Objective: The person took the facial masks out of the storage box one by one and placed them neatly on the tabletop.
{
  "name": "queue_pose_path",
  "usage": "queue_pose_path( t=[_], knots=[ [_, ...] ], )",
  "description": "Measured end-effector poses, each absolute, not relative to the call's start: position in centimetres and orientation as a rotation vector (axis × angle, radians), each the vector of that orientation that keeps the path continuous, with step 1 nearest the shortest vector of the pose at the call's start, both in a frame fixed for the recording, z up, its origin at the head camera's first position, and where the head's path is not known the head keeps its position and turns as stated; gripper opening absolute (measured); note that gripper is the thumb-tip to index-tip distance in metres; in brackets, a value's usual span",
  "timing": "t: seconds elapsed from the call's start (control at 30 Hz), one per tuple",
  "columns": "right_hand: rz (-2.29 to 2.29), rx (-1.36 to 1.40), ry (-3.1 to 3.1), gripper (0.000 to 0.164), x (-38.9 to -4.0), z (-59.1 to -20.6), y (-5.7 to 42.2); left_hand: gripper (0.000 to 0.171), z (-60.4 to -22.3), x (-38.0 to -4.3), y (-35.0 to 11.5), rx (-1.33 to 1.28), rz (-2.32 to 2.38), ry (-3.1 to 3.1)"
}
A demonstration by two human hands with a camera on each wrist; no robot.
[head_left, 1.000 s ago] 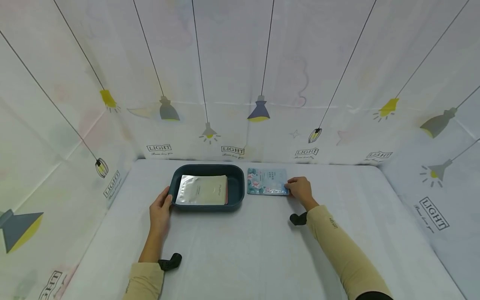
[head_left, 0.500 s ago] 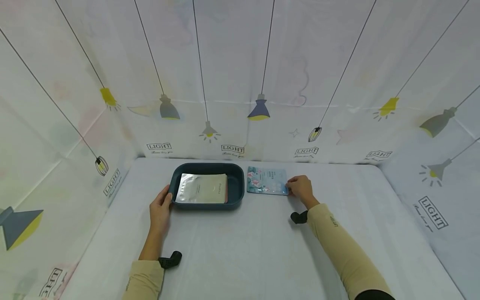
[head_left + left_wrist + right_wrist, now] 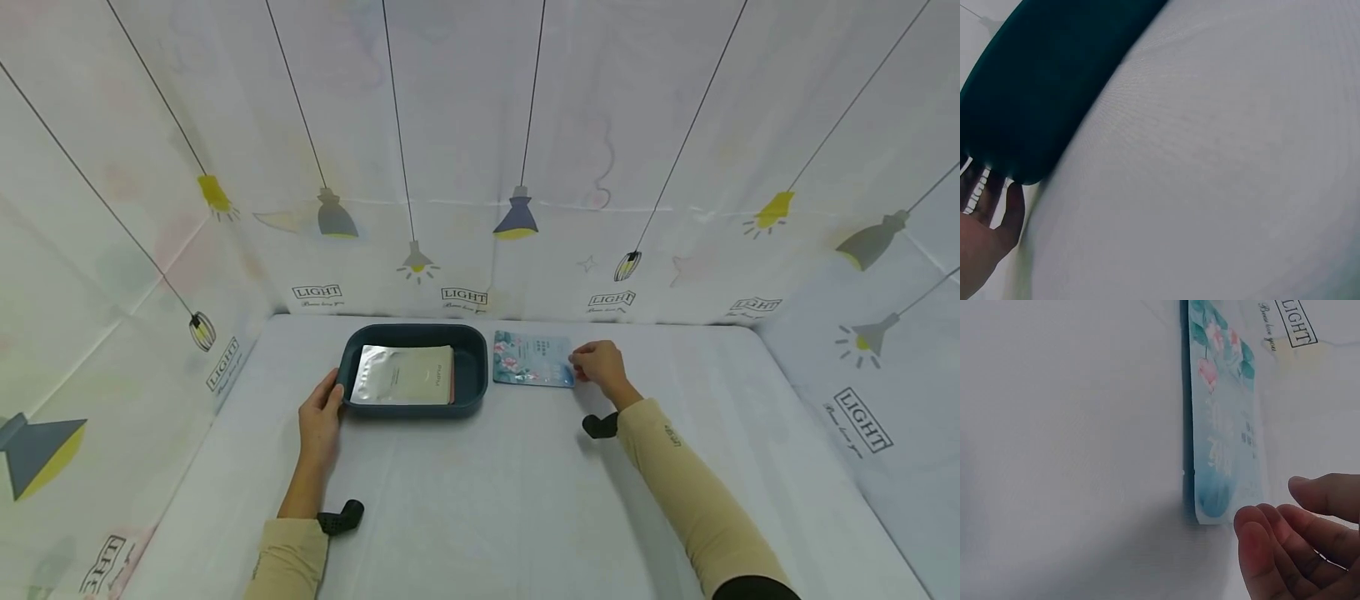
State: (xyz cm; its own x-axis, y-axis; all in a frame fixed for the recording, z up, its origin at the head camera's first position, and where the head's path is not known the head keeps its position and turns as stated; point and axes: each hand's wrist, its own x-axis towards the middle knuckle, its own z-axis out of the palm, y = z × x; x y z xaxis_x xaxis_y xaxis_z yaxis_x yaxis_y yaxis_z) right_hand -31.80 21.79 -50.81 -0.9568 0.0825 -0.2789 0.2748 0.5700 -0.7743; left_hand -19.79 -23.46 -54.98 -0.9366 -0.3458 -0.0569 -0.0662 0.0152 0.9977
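Note:
A dark teal tray [image 3: 471, 367] stands toward the back of the table, with a cream and silver sheet-mask packet [image 3: 401, 379] lying inside; a reddish edge peeks out beneath it. My left hand [image 3: 318, 421] touches the tray's left end, its fingers and thumb reaching the wall [image 3: 1041, 94] in the left wrist view. Right of the tray lies a light blue floral sheet-mask packet [image 3: 531, 358]. At its right edge is my right hand [image 3: 600, 365]. The right wrist view shows the thumb apart from bent fingers [image 3: 1257, 550], with nothing between them, just off the packet's end [image 3: 1216, 506].
A white cloth covers the table [image 3: 465, 500]. Behind it and at the sides hang white curtains [image 3: 450, 125] printed with lamps. A black wrist mount [image 3: 341, 518] sits at the left wrist, another mount [image 3: 600, 426] at the right.
The right hand's fingers have let go of the blue packet's right edge and lifted slightly upward. The left hand, the tray and both packets have stayed in place.

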Motion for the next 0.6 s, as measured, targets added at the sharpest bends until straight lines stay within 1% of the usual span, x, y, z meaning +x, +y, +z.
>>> queue_pose_path(
  t=[0.6],
  knots=[
    [-1.354, 0.164, 2.566, 0.033, -32.2, -48.6, 18.9, 0.047, -54.8, -19.7, -23.4, 0.410, -2.045, -2.051]
  ],
)
